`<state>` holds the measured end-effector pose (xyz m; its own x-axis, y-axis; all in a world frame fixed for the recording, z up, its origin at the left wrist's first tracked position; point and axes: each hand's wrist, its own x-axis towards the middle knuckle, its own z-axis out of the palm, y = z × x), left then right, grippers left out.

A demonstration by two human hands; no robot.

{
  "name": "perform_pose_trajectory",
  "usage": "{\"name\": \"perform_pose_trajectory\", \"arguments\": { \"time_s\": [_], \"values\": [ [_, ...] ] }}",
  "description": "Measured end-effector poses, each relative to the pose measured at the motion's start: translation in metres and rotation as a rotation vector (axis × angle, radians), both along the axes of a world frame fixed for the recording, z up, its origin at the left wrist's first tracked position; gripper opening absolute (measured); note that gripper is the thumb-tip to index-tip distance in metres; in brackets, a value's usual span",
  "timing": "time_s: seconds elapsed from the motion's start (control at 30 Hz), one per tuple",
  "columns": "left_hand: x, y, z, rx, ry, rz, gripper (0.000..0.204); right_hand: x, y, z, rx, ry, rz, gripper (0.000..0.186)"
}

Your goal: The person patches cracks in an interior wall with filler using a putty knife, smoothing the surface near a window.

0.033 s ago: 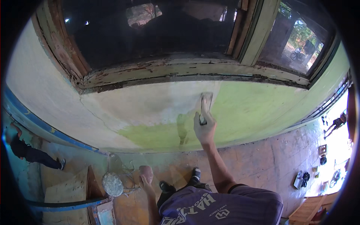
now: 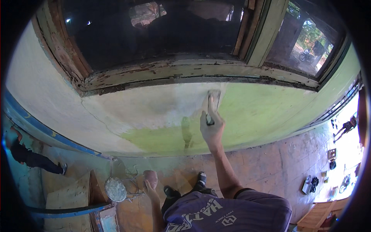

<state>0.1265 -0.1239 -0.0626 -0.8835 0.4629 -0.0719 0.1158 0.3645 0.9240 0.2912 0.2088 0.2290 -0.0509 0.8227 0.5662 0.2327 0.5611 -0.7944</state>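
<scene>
My right hand (image 2: 211,127) grips a flat scraper (image 2: 214,94), its blade against the wall just below the weathered wooden window sill (image 2: 181,72). It touches the border between a pale whitish patch (image 2: 139,104) and light green paint (image 2: 262,108). A darker streak marks the green lower area left of the hand. Lower down, near my body, my left hand (image 2: 150,190) holds a flat pinkish piece (image 2: 150,176), its exact kind unclear.
A person in dark clothes (image 2: 31,156) stands at far left; another person (image 2: 348,127) is at far right. A round mottled container (image 2: 115,189), wooden panels (image 2: 69,193) and a blue rail (image 2: 65,210) are lower left. Items (image 2: 309,185) lie on the tiled floor at right.
My right hand and the scraper have shifted slightly upward along the wall, toward the sill. My left hand looks about the same.
</scene>
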Motion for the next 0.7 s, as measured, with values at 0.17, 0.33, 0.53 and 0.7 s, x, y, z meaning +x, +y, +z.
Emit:
{"name": "perform_pose_trajectory", "arguments": {
  "time_s": [0.17,0.33,0.53,0.7],
  "values": [
    [0.027,0.033,0.040,0.207,-0.310,0.135,0.058,0.011,0.004,-0.021,-0.102,-0.007,-0.023,0.052],
    [0.023,0.037,0.048,0.538,-0.658,0.102,0.060,0.011,-0.001,-0.024,-0.020,-0.062,-0.059,0.053],
    [0.025,0.046,0.055,0.534,-0.630,0.171,0.055,0.016,0.013,0.044,-0.135,-0.030,-0.022,0.054],
    [0.024,0.051,0.058,0.713,-0.681,0.117,0.052,0.014,0.001,-0.029,-0.037,0.024,-0.092,0.056]
  ]
}}
